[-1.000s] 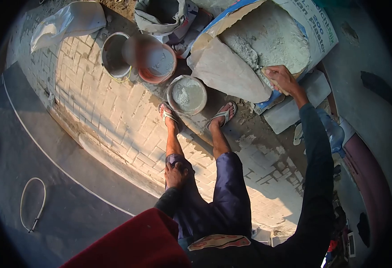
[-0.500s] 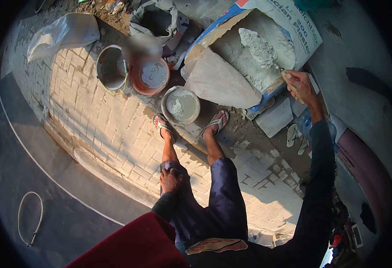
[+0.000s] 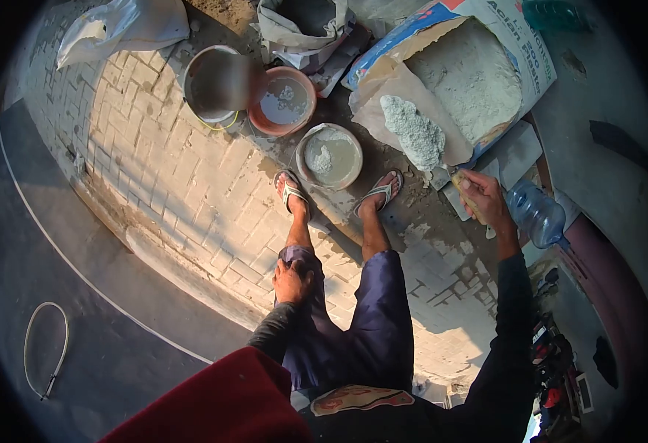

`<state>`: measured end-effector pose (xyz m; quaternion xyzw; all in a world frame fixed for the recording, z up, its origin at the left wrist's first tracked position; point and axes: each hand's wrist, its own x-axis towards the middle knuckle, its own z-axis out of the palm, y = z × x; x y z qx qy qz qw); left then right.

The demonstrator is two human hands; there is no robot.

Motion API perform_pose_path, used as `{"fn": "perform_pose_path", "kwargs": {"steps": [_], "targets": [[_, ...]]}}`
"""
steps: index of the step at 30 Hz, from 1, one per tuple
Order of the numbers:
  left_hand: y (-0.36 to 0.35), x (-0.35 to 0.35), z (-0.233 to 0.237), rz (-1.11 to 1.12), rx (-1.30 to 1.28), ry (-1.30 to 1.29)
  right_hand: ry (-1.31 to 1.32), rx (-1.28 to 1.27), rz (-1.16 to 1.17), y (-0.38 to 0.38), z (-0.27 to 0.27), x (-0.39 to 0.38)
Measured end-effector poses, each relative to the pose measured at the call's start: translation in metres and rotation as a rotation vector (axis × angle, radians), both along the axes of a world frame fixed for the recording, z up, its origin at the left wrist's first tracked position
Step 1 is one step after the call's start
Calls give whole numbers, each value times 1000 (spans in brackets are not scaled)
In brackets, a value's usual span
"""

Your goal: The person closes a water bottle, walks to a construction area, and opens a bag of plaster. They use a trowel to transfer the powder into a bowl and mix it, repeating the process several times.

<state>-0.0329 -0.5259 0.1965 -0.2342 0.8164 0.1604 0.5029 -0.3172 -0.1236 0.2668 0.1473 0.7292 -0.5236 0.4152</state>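
Observation:
My right hand (image 3: pixel 486 196) is closed around the wooden handle of a trowel (image 3: pixel 465 193). A long heap of pale plaster powder (image 3: pixel 414 134) covers its blade, which is hidden beneath. The load hangs over the torn paper flap of the plaster bag (image 3: pixel 542 63), whose mouth shows more powder inside. My left hand (image 3: pixel 292 282) rests on my knee with its fingers lying over the trouser cloth, holding nothing. Near my feet stands a bucket (image 3: pixel 358 166) with grey wet mix and a small mound of powder in it.
An orange bucket (image 3: pixel 313 94) with whitish liquid and another bucket (image 3: pixel 189 92) stand farther left, partly blurred. Behind them is an open sack (image 3: pixel 276 37). A clear plastic bottle (image 3: pixel 538 214) lies right of my right hand. A white sack (image 3: pixel 128 33) is at upper left.
My right hand has drawn the loaded trowel out of the bag, toward me and slightly left. My left hand stays on the knee. The view has shifted a little.

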Motion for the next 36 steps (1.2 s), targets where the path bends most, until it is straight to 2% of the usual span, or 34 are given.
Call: {"fn": "perform_pose_path", "kwargs": {"steps": [4,7,10,12,13,15,16,18,19,21,23,26,29,32,35,36], "targets": [[-16,8,1,-58,-23,55,-104,-120,97,-55,-76,44],[-27,13,3,-71,-26,61,-161,-148,56,-92,-155,87],[-36,13,6,-50,9,28,-219,-72,36,-126,-230,120],[-37,21,6,-62,-6,25,-223,156,-23,-151,-267,138],[-40,24,5,-40,14,12,-235,159,-30,-155,-290,149],[-45,26,7,-20,38,6,170,273,60,-167,-327,167],[-45,29,6,-19,40,0,164,274,61,-173,-327,167],[-46,34,3,-18,36,-16,240,651,358,-185,-324,167],[-47,34,4,-20,43,-17,341,656,395,-187,-309,173],[-48,27,6,21,65,-53,253,659,456,-197,-281,152],[-49,30,3,19,68,-39,160,661,510,-196,-278,155],[-50,29,4,13,72,-31,301,695,409,-190,-274,167],[-50,27,5,5,81,-37,301,681,528,-177,-269,181],[-49,25,3,11,83,-37,236,636,603,-175,-261,172],[-49,28,3,1,89,-46,29,613,712,-179,-260,155],[-48,28,2,3,85,-41,74,646,668,-180,-262,149]]}}
